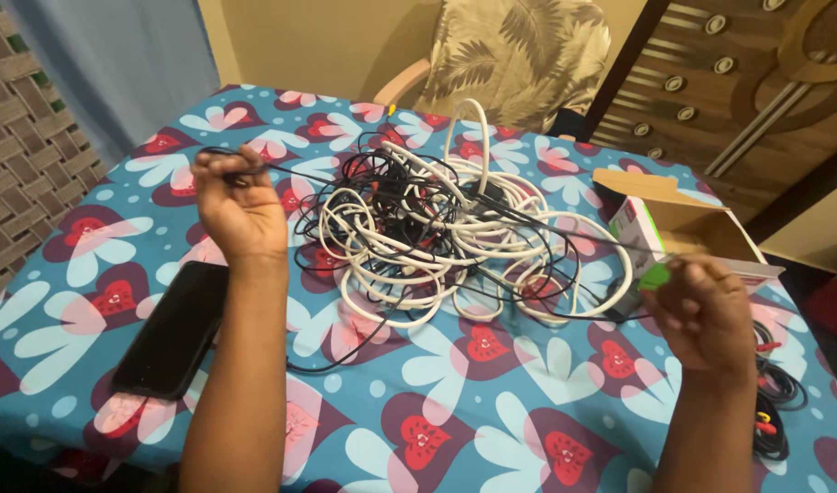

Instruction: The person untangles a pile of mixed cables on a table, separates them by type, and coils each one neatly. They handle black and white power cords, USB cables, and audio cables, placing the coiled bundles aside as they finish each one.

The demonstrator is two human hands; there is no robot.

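Tabletop (pixel 491 429) covered with a blue cloth printed in red hearts and pale flowers, seen from above; its near edge and left edge lie within view, and a broad band of bare cloth runs between the two forearms. At centre, a tangled heap of cables (pixel 446 237): thick white loops interlaced with thinner black leads, spread wider than it is deep and rising in one white arch at the back. Behind the tabletop stands a chair (pixel 514 55) with a leaf-patterned cover. To the right of the heap, an open cardboard box (pixel 688 219) sits near the far right corner. On the left, a black smartphone (pixel 174 329) lies face up, its long axis running from near-left to far-right, just beside the left forearm. At the right edge, a small coil of black cable with red plugs (pixel 773 402). A thin black cable (pixel 455 196) is drawn taut out of the heap, its long axis running nearly level across the view, slightly lower at the right. The left hand (pixel 240 205), raised, pinches one end in a closed grip; the right hand (pixel 706 315) is closed on the other end beside a small green tag (pixel 656 276).
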